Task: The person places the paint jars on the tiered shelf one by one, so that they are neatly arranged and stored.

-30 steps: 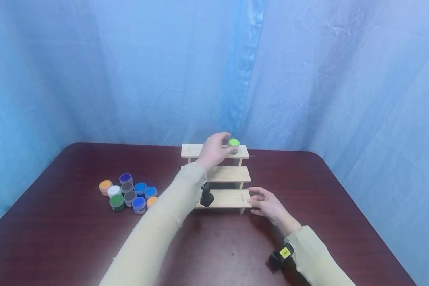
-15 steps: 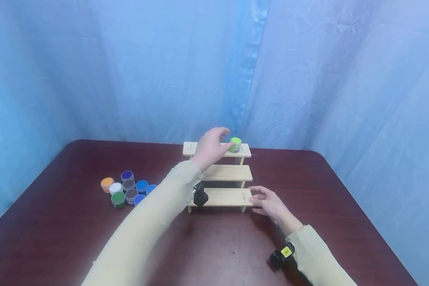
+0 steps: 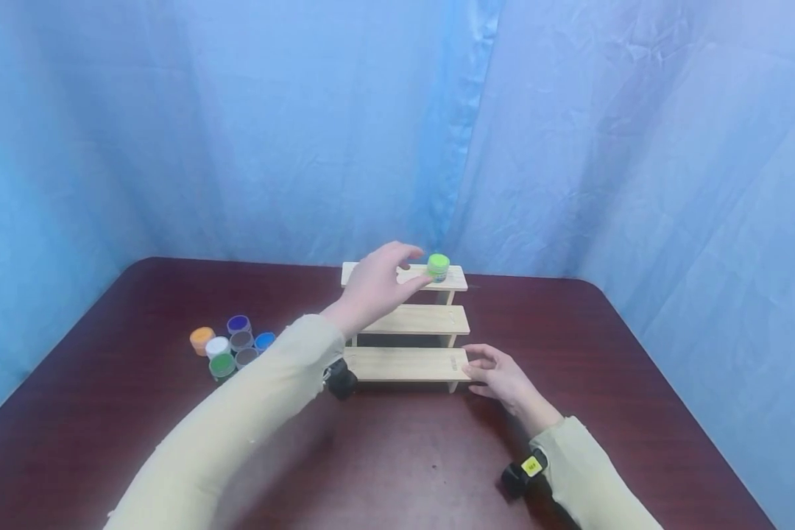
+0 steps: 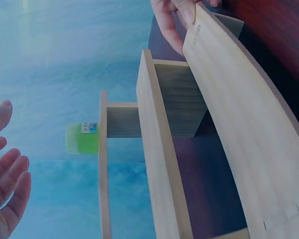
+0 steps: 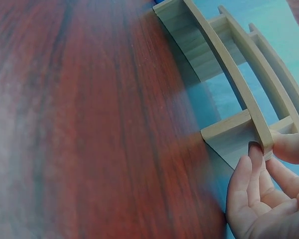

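A small lime-green paint pot [image 3: 439, 268] stands upright near the right end of the top step of a three-step wooden shelf [image 3: 404, 364]. My left hand [image 3: 377, 283] is just left of the pot, thumb and fingers spread; the left wrist view shows a gap between that hand [image 4: 7, 184] and the pot [image 4: 82, 138]. My right hand [image 3: 501, 379] grips the right end of the lowest step. In the right wrist view its thumb is on one face of the board and the fingers [image 5: 256, 154] are on the other.
Left of the shelf, several paint pots stand grouped on the dark red table [image 3: 397, 456], among them an orange pot [image 3: 202, 340], a white pot [image 3: 218, 347] and a green pot [image 3: 222, 365]. My left sleeve [image 3: 238, 412] hides part of the group. A blue curtain [image 3: 305, 132] hangs behind.
My left hand has let go of the lime-green pot on the top step and drawn back to the left. The right hand stays at the lowest step.
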Demonstrator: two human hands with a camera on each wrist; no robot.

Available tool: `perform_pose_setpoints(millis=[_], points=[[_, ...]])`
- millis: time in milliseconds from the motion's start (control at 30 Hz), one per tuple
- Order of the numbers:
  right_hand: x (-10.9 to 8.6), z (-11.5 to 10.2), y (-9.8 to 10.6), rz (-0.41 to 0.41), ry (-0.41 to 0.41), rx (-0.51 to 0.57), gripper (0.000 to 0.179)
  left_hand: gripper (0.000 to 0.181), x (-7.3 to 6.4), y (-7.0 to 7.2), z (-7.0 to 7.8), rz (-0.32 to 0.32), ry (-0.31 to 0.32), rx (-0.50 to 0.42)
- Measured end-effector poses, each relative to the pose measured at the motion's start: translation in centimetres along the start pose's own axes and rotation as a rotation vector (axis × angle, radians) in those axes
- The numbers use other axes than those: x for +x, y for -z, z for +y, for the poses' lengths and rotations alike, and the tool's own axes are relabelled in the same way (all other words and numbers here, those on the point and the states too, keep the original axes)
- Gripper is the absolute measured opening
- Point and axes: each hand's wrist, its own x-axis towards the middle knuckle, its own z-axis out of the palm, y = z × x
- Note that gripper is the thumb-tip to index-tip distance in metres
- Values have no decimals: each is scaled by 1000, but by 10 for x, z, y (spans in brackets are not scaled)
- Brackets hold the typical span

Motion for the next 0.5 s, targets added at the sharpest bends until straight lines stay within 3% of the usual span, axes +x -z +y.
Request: perform_pose_setpoints(millis=[267, 500], points=[[0, 1, 1, 7, 12, -12, 44, 40, -25, 7, -8, 29, -18, 37], [3, 1, 1, 16, 16, -12, 43, 39, -48, 9, -19, 83, -77, 59]])
